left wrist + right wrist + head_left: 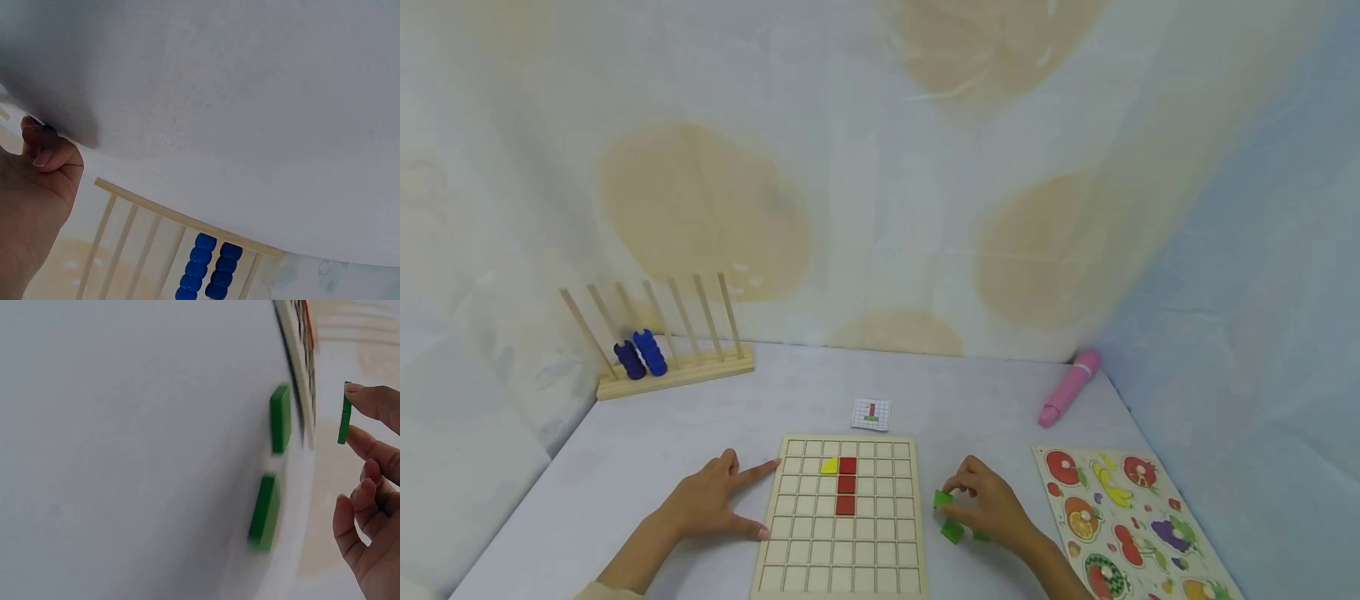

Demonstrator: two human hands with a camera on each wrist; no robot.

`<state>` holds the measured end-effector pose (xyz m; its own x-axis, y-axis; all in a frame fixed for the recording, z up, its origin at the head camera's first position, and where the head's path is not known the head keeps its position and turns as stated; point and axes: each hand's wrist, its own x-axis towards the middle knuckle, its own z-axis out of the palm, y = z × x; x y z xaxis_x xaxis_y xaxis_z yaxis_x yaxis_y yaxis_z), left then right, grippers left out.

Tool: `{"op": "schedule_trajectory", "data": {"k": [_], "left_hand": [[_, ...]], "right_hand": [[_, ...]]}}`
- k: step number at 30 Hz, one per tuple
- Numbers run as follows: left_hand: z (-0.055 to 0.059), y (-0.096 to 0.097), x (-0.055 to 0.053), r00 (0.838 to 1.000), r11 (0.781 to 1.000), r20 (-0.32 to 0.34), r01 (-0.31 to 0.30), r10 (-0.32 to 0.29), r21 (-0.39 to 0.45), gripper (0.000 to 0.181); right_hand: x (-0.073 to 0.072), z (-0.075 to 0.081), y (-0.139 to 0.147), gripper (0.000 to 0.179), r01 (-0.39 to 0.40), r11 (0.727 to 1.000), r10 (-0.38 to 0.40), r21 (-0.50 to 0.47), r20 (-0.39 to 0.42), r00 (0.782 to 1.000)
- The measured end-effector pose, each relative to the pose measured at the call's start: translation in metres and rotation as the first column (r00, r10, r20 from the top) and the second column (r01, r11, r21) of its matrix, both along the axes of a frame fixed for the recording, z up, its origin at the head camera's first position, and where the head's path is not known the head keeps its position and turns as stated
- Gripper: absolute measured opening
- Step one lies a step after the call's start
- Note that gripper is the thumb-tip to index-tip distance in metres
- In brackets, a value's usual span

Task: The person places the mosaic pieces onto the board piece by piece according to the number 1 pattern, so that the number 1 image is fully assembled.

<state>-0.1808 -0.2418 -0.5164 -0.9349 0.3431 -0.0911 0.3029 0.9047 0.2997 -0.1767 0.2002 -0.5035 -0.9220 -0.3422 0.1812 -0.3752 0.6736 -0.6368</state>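
A wooden grid board [822,528] lies flat on the table. Three red square tiles [846,484] form a column on it, and a yellow tile with one rounded corner [829,466] sits left of the top one. My left hand [707,497] is spread at the board's left edge, index finger and thumb extended to it. Right of the board, my right hand [994,506] pinches a green tile [345,414] between thumb and fingertip, above the table. Two more green tiles [280,419] lie below it in the right wrist view. In the left wrist view the left hand [40,181] is partly visible.
Behind the board lies a small pattern card [871,414]. A wooden peg rack [685,372] with blue beads [650,352] stands at the back left. On the right are a fruit puzzle board [1120,517] and a pink cylindrical object [1067,390]. Patterned cloth walls enclose the table.
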Motion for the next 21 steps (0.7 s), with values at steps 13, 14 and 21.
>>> {"op": "schedule_trajectory", "data": {"k": [13, 14, 21], "left_hand": [[0.001, 0.000, 0.000, 1.000, 1.000, -0.003, 0.000, 0.000, -0.004, 0.101], [0.001, 0.001, 0.000, 1.000, 1.000, -0.001, -0.001, 0.001, -0.001, 0.101], [0.006, 0.002, 0.002, 1.000, 1.000, 0.009, -0.002, 0.002, 0.004, 0.101]], "right_hand": [[0.002, 0.012, -0.061, 0.019, -0.139, 0.989, 0.138, -0.058, -0.021, 0.990], [0.002, 0.012, -0.065, 0.020, -0.149, 0.987, 0.148, -0.058, -0.022, 0.989], [0.004, 0.008, -0.089, 0.017, -0.197, 0.980, 0.197, -0.028, -0.004, 0.980]]}}
